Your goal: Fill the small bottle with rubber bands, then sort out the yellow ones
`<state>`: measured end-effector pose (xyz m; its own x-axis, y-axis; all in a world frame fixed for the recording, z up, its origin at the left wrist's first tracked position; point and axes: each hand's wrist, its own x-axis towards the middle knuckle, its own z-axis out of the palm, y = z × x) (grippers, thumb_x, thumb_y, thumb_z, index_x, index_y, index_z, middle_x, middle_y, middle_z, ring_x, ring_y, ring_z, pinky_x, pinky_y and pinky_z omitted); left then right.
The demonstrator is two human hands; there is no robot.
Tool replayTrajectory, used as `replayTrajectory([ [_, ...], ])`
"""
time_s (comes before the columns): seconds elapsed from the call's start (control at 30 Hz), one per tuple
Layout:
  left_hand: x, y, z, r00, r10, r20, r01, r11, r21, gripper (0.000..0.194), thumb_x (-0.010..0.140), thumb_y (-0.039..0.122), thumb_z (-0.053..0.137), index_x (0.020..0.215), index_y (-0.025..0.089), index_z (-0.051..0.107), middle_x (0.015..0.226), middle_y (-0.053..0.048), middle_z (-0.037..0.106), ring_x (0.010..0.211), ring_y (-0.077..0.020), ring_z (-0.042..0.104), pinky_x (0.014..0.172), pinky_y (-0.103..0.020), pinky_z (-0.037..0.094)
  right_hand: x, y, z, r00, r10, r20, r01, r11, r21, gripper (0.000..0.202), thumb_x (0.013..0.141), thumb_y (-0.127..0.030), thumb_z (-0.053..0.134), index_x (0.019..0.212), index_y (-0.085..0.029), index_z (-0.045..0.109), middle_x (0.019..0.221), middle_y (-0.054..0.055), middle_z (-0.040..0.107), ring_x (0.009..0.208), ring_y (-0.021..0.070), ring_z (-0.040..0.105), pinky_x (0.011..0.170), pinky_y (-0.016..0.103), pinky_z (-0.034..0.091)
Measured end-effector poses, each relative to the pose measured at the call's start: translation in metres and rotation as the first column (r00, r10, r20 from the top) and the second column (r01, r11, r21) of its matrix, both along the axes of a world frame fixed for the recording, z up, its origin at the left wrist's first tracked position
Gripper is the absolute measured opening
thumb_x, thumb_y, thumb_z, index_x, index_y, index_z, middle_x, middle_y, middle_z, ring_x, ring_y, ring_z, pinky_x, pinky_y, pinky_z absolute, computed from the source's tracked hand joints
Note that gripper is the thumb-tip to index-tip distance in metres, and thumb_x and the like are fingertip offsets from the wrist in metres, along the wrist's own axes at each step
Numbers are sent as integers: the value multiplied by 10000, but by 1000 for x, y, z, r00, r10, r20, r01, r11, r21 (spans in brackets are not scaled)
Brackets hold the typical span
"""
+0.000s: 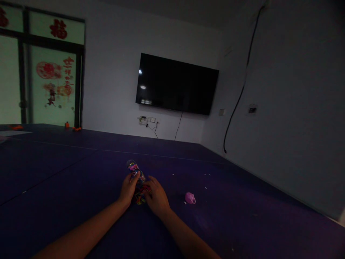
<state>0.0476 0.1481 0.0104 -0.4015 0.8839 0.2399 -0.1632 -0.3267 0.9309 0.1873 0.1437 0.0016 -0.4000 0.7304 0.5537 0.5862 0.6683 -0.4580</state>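
Note:
A clear plastic bottle [133,167] with small multicoloured pieces inside is held tilted in my left hand [128,189], its rounded end pointing up and away. The fingers and thumb are wrapped round its side. Close to its lower end is my right hand [156,196], fingers curled and drawn together; what they pinch, if anything, is too small and dark to make out. Beneath and between both hands lies a pile of small multicoloured pieces [139,198], partly hidden by the fingers. To the right, a pink cap with a loop handle [189,198] rests on the purple floor mat [215,219].
Tiny white scraps lie scattered near the pink cap. Small orange objects [77,128] sit by the glass door [54,86] at the far left. A television [178,84] hangs on the far wall, and a dark cable [239,97] runs down the right wall.

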Motion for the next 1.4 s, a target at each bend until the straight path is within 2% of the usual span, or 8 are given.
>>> replayTrajectory([
  [0.13,0,-1,1,1000,3,1,-3,1000,4,469,614,593,696,781,156,657,659,-34,674,627,-215,643,561,-280,468,-1,-1,-1,1000,6,30,-6,1000,0,464,788,-126,533,1246,-200,550,1397,110,444,1292,238,420,1054,399,366],
  [0.27,0,-2,2,1000,-15,-15,15,1000,9,447,623,580,688,759,154,663,665,-44,684,630,-222,651,569,-289,478,-2,-2,-2,994,20,109,-17,1000,-20,646,798,-159,549,1410,-262,372,1507,101,283,1296,264,415,1032,420,382],
  [0.37,0,-4,4,998,-45,-44,46,999,13,403,601,541,714,733,162,674,681,-45,695,679,-231,660,602,-286,483,-4,-2,-3,984,15,178,-10,1000,-25,702,802,-206,568,1447,-266,297,1552,118,136,1292,298,412,1000,445,403],
  [0.5,2,-6,7,993,-93,-78,95,995,12,388,564,511,736,731,166,682,681,-39,697,715,-236,663,627,-280,487,-5,-3,-4,978,-3,210,12,999,-39,743,796,-245,587,1462,-242,257,1556,149,78,1322,333,359,992,483,391],
  [0.7,5,-7,6,991,-111,-74,111,994,-5,412,578,512,727,791,164,668,718,-48,707,686,-235,673,594,-289,496,-4,-3,-5,976,-10,215,20,999,-41,704,810,-275,587,1448,-239,292,1545,153,148,1345,327,323,1001,475,376],
  [1.03,1,-1,0,997,36,-68,-34,999,35,431,582,501,754,820,162,636,754,-63,714,772,-267,678,685,-326,496,-2,-1,-7,980,-24,197,32,999,-38,591,832,-254,565,1397,-283,392,1477,122,340,1329,295,359,1003,463,375],
  [1.27,0,1,-2,994,65,-82,-59,996,70,483,569,525,754,867,169,620,754,-54,704,780,-268,677,687,-329,491,-2,-1,-4,976,-4,220,8,1000,-19,336,850,-267,547,1179,-229,606,1419,120,424,1285,280,420,1011,440,378],
  [1.4,0,1,-2,994,55,-96,-47,995,84,484,597,523,736,902,170,610,777,-61,705,785,-272,677,683,-336,495,-3,-2,-3,977,9,212,-8,1000,-6,290,849,-252,551,1128,-235,630,1386,107,464,1247,274,460,1013,446,375],
])
